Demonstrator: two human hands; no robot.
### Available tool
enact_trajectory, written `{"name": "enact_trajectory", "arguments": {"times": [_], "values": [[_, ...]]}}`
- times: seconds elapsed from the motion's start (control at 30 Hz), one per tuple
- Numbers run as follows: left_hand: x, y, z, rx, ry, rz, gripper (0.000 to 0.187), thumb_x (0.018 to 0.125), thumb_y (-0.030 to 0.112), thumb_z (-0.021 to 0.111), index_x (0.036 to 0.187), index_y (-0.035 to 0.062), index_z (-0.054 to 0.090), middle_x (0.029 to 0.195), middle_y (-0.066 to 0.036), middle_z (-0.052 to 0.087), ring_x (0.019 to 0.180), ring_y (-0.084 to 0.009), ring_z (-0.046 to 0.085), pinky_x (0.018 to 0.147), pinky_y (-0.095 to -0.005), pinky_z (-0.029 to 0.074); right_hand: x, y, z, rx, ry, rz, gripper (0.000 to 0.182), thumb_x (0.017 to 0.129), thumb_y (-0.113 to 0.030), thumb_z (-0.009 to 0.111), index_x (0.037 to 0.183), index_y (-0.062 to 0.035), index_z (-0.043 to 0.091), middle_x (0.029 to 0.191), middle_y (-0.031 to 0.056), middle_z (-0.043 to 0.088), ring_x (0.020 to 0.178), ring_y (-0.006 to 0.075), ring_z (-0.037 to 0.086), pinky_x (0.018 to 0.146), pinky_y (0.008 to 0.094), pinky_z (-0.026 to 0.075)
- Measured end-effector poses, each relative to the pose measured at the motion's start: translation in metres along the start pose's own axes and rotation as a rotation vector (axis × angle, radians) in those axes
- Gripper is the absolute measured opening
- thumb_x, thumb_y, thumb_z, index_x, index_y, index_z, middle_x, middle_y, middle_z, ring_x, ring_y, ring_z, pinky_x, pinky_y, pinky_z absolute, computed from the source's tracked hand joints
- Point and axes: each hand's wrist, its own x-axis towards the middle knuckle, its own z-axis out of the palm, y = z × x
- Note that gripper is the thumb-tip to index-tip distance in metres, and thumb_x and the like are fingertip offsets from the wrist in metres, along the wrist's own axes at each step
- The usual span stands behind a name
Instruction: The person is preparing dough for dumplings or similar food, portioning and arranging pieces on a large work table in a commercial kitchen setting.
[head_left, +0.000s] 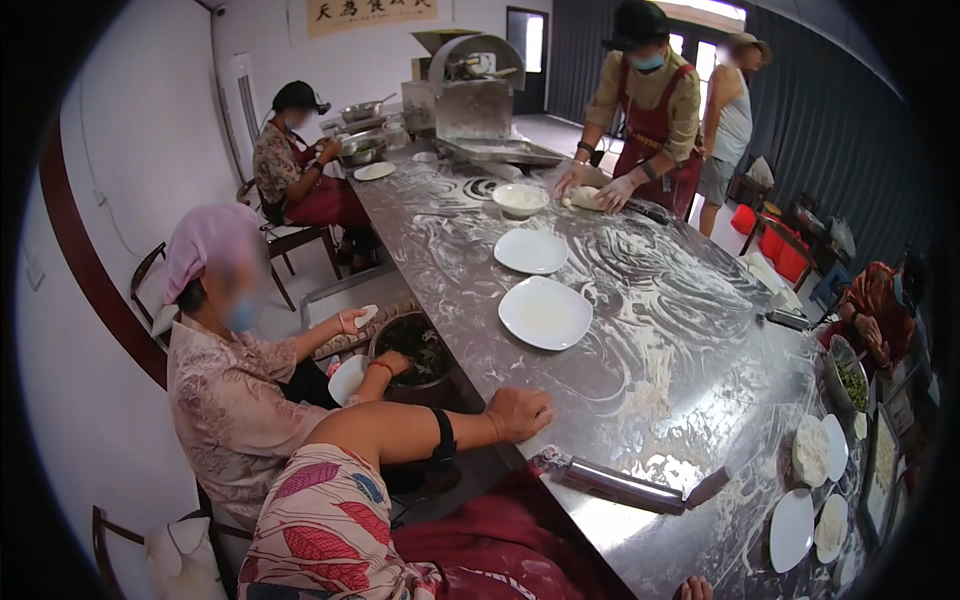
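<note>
My left hand [520,413], below a dark wrist strap, rests on the steel table [640,380] near its left edge. Its fingers are curled in and nothing shows in them. Just in front of it lies a long, flat metallic thing [625,484] with a dark handle-like end and some clear plastic at the other end. Of my right hand [694,588], only the fingertips show at the bottom of the view, laid over the table's near edge; the rest is hidden. Two white plates [545,313] stand past my left hand.
A seated person [225,370] on my left holds a dough wrapper [366,317] and reaches into a pot [415,350] of dark filling. Across the floured table, a person [645,110] presses a dough roll [583,198]. Plates [791,530] and dough pieces [811,450] lie at right.
</note>
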Motion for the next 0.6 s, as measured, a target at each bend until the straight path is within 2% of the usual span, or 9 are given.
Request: {"name": "enact_trajectory", "arguments": {"times": [0.6], "values": [[0.0007,0.0026,-0.0031,0.0,-0.021,-0.019,0.026,0.087,0.032,0.062,0.073,0.0099,0.058,0.071,-0.01,0.062,0.068,-0.0329,0.063,0.059,-0.0442,0.049,0.0014,0.0005,-0.0006,-0.028,-0.002,-0.02,0.075,0.086,-0.037,0.063,0.14,0.0068,0.034,0.143,0.0273,0.037,0.133,0.0479,0.033,0.11,0.0545,0.029]]}}
